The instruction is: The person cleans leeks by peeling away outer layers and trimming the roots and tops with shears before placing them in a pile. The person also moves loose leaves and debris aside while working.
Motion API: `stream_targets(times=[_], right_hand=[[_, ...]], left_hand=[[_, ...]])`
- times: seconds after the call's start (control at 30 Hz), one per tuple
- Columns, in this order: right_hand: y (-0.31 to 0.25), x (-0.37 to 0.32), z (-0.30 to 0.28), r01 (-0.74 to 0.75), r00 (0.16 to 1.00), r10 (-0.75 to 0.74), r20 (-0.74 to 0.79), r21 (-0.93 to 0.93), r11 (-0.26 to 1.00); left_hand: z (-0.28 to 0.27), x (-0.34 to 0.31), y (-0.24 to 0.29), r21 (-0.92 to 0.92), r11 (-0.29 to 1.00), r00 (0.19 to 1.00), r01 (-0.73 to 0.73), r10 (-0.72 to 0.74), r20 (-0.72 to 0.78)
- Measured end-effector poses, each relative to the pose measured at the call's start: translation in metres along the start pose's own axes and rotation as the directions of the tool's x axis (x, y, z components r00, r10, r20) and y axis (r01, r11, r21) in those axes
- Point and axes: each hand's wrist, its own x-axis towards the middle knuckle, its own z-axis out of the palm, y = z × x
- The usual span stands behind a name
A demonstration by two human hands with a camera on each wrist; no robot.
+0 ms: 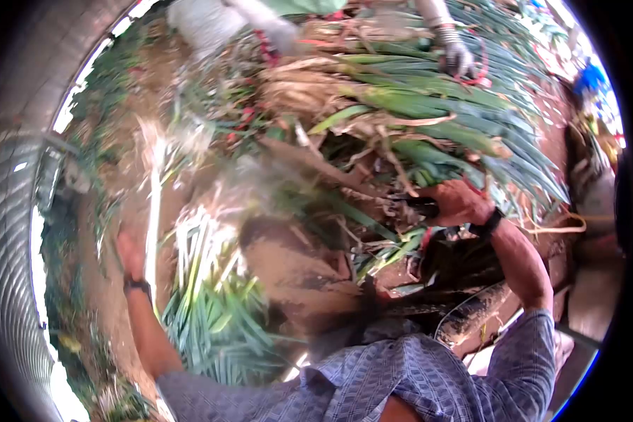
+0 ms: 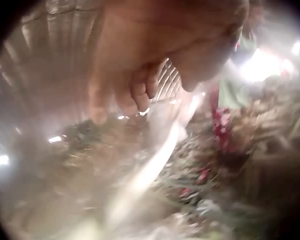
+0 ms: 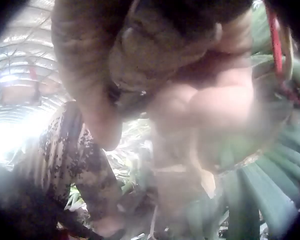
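Head view: the pale stalk (image 1: 154,204) is judged light, best gripped midway. Beside it, the left hand's (image 1: 131,254) fingers are parted; the right hand's (image 1: 461,202) are clamped on a dark object (image 1: 422,205).

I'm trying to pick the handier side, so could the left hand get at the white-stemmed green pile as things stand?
Probably yes: the left hand is open just beside the green pile, and only one long pale stalk seems to run between them.

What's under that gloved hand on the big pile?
Long green leaves show around the gloved hand, with a red tie beside it; whatever lies directly beneath is covered.
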Motion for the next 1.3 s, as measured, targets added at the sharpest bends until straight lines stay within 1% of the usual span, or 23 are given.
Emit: stream_targets(times=[0.07,0.1,0.13,0.17,0.2,0.23,0.27,0.3,0.33,0.37,0.43,0.5,0.57,0.6,0.7,0.73,0.83,0.87,0.97,1.0,1.1,1.23,1.3], right_hand=[[0.007,-0.001,0.004,-0.068,0.997,0.069,0.041,-0.032,0.997],[0.010,-0.002,0.007,-0.102,0.992,0.106,0.066,-0.065,0.993],[0.018,-0.004,0.013,-0.104,0.990,0.110,0.085,-0.073,0.992],[0.019,-0.007,0.016,-0.119,0.990,0.127,0.068,-0.109,0.987],[0.020,-0.009,0.015,-0.155,0.983,0.164,0.087,-0.098,0.983],[0.020,-0.011,0.014,-0.190,0.975,0.199,0.101,-0.090,0.978],[0.027,-0.013,0.019,-0.231,0.968,0.239,0.077,-0.104,0.967],[0.033,-0.016,0.022,-0.268,0.960,0.275,0.049,-0.120,0.956],[0.028,-0.022,0.017,-0.250,0.967,0.246,-0.069,-0.041,0.967],[0.024,-0.028,0.011,-0.316,0.945,0.312,-0.100,-0.019,0.949],[0.020,-0.037,0.002,-0.430,0.890,0.430,-0.151,0.030,0.902],[0.020,-0.045,-0.005,-0.444,0.891,0.437,-0.122,-0.040,0.895],[0.009,-0.051,-0.018,-0.464,0.886,0.458,-0.077,-0.092,0.881],[0.007,-0.054,-0.021,-0.449,0.893,0.442,-0.079,-0.116,0.886],[0.008,-0.058,-0.019,-0.436,0.900,0.430,-0.075,-0.093,0.895],[0.005,-0.058,-0.020,-0.460,0.887,0.455,-0.080,-0.075,0.885],[0.009,-0.053,-0.021,-0.436,0.897,0.429,-0.105,-0.061,0.898],[0.010,-0.048,-0.020,-0.407,0.912,0.392,-0.124,-0.139,0.903],[0.011,-0.036,-0.018,-0.377,0.924,0.361,-0.125,-0.145,0.915],[0.010,-0.031,-0.020,-0.377,0.925,0.363,-0.112,-0.170,0.910],[0.012,-0.019,-0.024,-0.394,0.916,0.373,-0.144,-0.158,0.906],[0.015,-0.009,-0.028,-0.357,0.933,0.336,-0.128,-0.208,0.911],[0.012,-0.006,-0.033,-0.372,0.927,0.353,-0.123,-0.216,0.902]], left_hand=[[0.030,-0.003,0.018,-0.227,0.970,0.993,0.087,-0.101,-0.055],[0.006,0.010,0.093,-0.451,0.849,0.960,0.275,-0.269,0.080],[-0.018,0.024,0.171,-0.613,0.645,0.881,0.456,-0.424,0.210],[-0.031,0.026,0.189,-0.658,0.721,0.975,0.217,-0.197,0.106],[-0.043,0.028,0.208,-0.690,0.723,0.999,-0.036,0.043,-0.006],[-0.048,0.029,0.226,-0.727,0.655,0.974,-0.204,0.208,-0.085],[-0.045,0.027,0.248,-0.783,0.538,0.931,-0.313,0.338,-0.140],[-0.044,0.028,0.261,-0.823,0.437,0.892,-0.363,0.419,-0.171],[-0.039,0.028,0.278,-0.875,0.311,0.856,-0.370,0.481,-0.191],[-0.035,0.025,0.299,-0.926,0.150,0.810,-0.345,0.546,-0.213],[-0.025,0.022,0.329,-0.967,-0.087,0.750,-0.238,0.616,-0.240],[-0.019,0.015,0.352,-0.958,-0.271,0.703,-0.094,0.663,-0.257],[-0.015,0.008,0.369,-0.923,-0.383,0.673,0.023,0.689,-0.269],[-0.014,0.005,0.376,-0.903,-0.422,0.660,0.077,0.701,-0.272],[-0.011,-0.002,0.387,-0.847,-0.500,0.642,0.179,0.712,-0.285],[-0.011,-0.004,0.390,-0.835,-0.512,0.637,0.201,0.716,-0.286],[-0.011,-0.009,0.394,-0.802,-0.542,0.630,0.251,0.720,-0.289],[-0.011,-0.011,0.395,-0.797,-0.545,0.630,0.260,0.721,-0.288],[-0.013,-0.014,0.398,-0.781,-0.558,0.627,0.282,0.723,-0.290],[-0.013,-0.015,0.399,-0.776,-0.561,0.626,0.288,0.724,-0.290],[-0.014,-0.017,0.399,-0.765,-0.566,0.625,0.307,0.726,-0.287],[-0.015,-0.019,0.400,-0.754,-0.574,0.635,0.320,0.720,-0.280],[-0.015,-0.019,0.400,-0.745,-0.582,0.636,0.327,0.718,-0.282]])
